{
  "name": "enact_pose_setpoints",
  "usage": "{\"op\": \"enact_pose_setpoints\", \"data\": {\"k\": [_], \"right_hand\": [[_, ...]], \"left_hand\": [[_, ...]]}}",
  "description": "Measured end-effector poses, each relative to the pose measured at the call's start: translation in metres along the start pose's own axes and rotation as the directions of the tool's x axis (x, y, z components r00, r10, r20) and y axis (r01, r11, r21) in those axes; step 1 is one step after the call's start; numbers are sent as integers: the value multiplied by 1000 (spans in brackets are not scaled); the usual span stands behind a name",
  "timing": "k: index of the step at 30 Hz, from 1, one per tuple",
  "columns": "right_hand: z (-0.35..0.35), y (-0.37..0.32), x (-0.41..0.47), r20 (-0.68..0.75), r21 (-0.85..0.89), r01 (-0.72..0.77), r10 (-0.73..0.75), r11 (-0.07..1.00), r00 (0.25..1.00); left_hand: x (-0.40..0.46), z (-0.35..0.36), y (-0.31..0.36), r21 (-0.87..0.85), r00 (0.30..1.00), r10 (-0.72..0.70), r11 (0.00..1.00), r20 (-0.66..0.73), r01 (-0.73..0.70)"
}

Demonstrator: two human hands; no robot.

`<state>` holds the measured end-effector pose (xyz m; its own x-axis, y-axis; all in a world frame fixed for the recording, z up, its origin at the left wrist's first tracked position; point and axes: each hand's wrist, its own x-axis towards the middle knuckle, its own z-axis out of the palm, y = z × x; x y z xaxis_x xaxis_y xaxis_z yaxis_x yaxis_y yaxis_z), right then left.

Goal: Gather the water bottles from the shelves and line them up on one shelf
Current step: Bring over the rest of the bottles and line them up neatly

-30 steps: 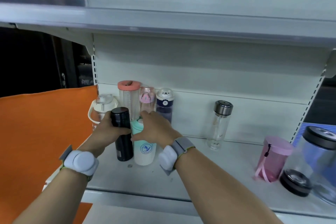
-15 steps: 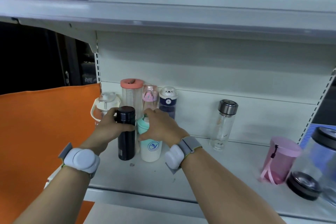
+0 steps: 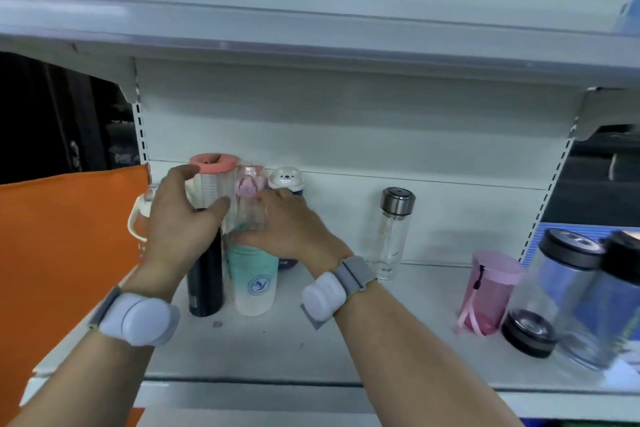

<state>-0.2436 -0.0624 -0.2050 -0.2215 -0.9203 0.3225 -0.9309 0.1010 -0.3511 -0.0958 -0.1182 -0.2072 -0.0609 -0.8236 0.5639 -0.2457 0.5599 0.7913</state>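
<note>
The left hand [image 3: 180, 218] has let go of the slim matte-black flask [image 3: 205, 282] it was gripping a second ago — it is now lifted above the flask's cap with thumb and fingers spread wide, holding nothing, and reaches toward the tall clear bottle with the coral-pink lid [image 3: 213, 180] behind. The black flask stands upright on the white metal shelf [image 3: 277, 350], touching or just beside the frosted cup with the mint-green top and round blue logo [image 3: 254, 279].

The right hand [image 3: 282, 227] has also moved on: its palm lies over the mint cup's lid while its fingers extend to the small clear bottle with the pink cap [image 3: 250, 198] in the back row. Whether those fingers actually grip that bottle cannot be told, since the hand hides them.

That suggests the two front bottles are now placed, and the hands are turning to tidy the back row, which includes the bear-lidded navy bottle [image 3: 286, 180]. Further right and well apart stand a clear glass bottle with a steel cap [image 3: 393, 236], a pink tumbler with a strap [image 3: 490, 291] and a large clear jar with a black lid [image 3: 561, 295] — these likely still need drawing into the line.
</note>
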Motion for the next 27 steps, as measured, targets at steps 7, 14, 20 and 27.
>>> {"op": "enact_pose_setpoints", "data": {"k": [7, 14, 20, 27], "right_hand": [[-57, 52, -25, -313, 37, -79, 86, 996, 946], [-98, 127, -70, -348, -191, -348, 268, 918, 898], [-130, 173, -105, -375, -464, -594, 461, 657, 804], [-176, 210, -140, -321, -479, -784, 752, 395, 575]], "left_hand": [[-26, 69, 66, -41, 927, 371, 928, 42, -370], [-53, 174, 91, -68, 815, 418, 901, 401, -429], [-65, 239, 113, 91, 665, 418, 803, 618, -589], [-65, 270, 125, 396, 692, 196, 699, 695, -596]]}}
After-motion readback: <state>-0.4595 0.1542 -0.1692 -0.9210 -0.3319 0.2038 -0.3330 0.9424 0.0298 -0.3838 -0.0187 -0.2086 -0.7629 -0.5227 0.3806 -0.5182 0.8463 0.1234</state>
